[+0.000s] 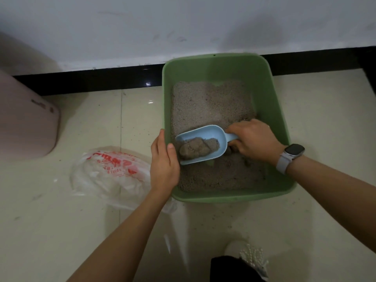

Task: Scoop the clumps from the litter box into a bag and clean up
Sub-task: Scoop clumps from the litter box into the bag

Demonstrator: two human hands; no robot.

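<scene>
- Litter box (223,66): green, on the floor by the wall; my left hand (163,161) grips its left rim.
- Scoop (201,143): blue, holds a clump (193,149) over the litter; my right hand (252,139) grips its handle.
- Bag (107,176): plastic, just left of the box.

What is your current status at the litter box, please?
Right hand grips scoop, clump loaded. Left hand steadies box rim. Bag left, path clear.

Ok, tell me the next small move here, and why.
Probably lift the blue scoop and swing it left over the plastic bag. It already holds a clump, the right hand grips its handle, and the left hand steadies the green litter box wall beside the bag.
</scene>
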